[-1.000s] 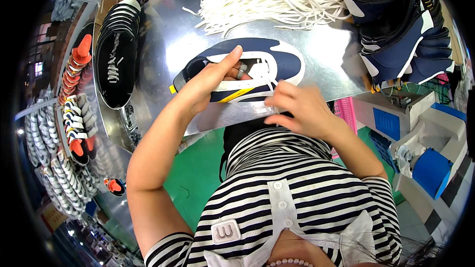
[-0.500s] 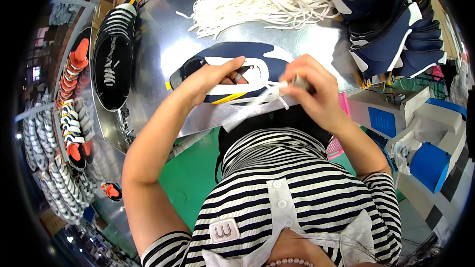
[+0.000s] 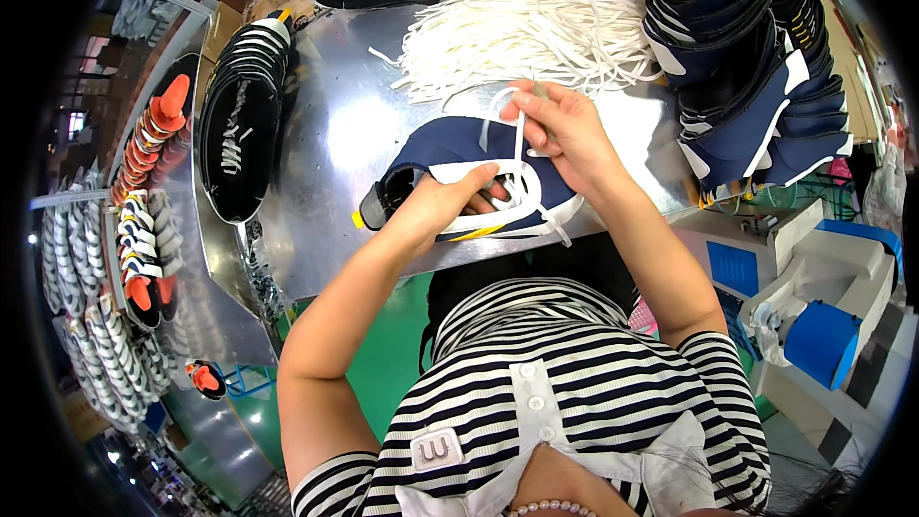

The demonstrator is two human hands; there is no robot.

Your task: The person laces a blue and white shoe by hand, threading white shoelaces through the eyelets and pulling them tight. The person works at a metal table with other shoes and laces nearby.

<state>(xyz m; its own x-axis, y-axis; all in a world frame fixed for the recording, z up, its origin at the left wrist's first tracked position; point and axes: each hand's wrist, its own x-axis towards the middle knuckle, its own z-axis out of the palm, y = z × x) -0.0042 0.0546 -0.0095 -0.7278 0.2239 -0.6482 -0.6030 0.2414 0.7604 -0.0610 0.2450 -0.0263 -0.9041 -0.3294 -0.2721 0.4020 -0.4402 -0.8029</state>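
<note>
- The left hand [image 3: 442, 206] is pressing down on a navy shoe upper [image 3: 450, 148] lying on the metal surface [image 3: 335, 134], its fingers [image 3: 479, 177] clenched over the white-trimmed opening.
- The right hand [image 3: 565, 129] is pinching a white lace [image 3: 518, 139], fingers grasping it and pulling it up from the upper.
- Just beyond the right fingers, a heap of loose white laces [image 3: 536, 33] is lying.
- Stacked navy uppers [image 3: 756, 86] are crowding the right; black uppers [image 3: 239, 120] are sitting well left.

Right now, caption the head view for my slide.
Left hand steadies navy shoe upper; right hand pulls white lace upward.
</note>
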